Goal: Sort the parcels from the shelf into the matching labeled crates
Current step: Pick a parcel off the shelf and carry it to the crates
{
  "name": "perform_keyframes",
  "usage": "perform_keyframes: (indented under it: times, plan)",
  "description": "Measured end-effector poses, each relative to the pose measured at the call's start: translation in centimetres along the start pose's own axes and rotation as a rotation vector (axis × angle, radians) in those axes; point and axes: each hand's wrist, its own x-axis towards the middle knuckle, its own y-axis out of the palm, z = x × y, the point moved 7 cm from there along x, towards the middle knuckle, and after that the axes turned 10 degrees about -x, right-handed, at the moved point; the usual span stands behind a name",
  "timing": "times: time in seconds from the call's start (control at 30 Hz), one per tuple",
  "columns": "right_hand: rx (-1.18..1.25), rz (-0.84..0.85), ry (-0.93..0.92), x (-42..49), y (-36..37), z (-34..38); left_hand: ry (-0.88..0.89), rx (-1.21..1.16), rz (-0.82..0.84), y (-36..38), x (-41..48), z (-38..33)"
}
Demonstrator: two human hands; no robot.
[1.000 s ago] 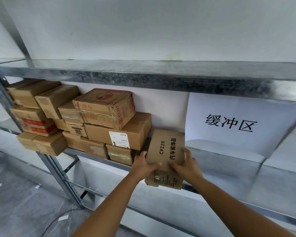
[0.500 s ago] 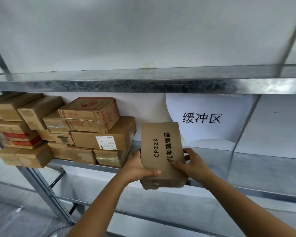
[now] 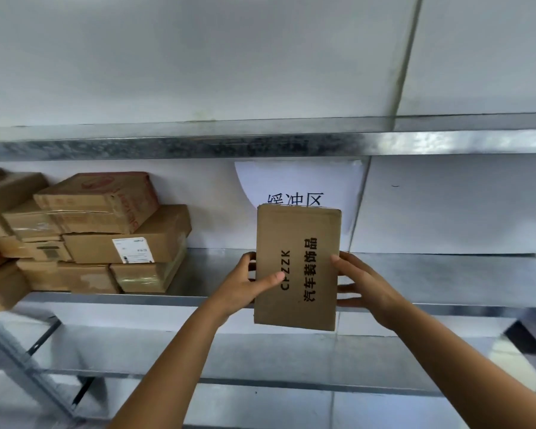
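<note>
So right now you've got the parcel (image 3: 297, 267) in both hands, standing upright on its short end, just in front of the shelf (image 3: 446, 274). Its bottom hangs a bit below the shelf's front edge and its top reaches well above the shelf board. It's not resting on the shelf at all, you're carrying the whole thing.

Your left grip (image 3: 245, 286) is clamped on the parcel's left edge, with the thumb laid across the front face right over the printed "CPZZK" and the fingers tucked round the back. Your right grip (image 3: 362, 283) has the right edge, thumb on the front by the column of Chinese print and fingers spread out behind. Both are grasping the parcel, neither one's loose.

The rest of the parcels are over at the left end of the shelf: a stack of boxes (image 3: 106, 236) a few layers high, pushed back toward the wall (image 3: 446, 205). One of them has a white label (image 3: 133, 249) on its front.

On the wall behind the shelf there's a white sign (image 3: 297, 184) with black characters, and the top of your parcel covers the lower part of them. Straight above the shelf is the upper shelf (image 3: 198, 144), bare metal along its front.
</note>
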Motion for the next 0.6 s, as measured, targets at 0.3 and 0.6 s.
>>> perform_keyframes:
  times: [0.3,0.6]
  plan:
    - [0.17,-0.143,0.092,-5.8,-9.6,-4.1,-0.003,-0.317,0.082,10.2,-0.6,-2.3]
    - [0.164,-0.294,0.093,-10.7,-17.3,-6.6,-0.007,-0.269,0.301,19.7,1.1,-3.8]
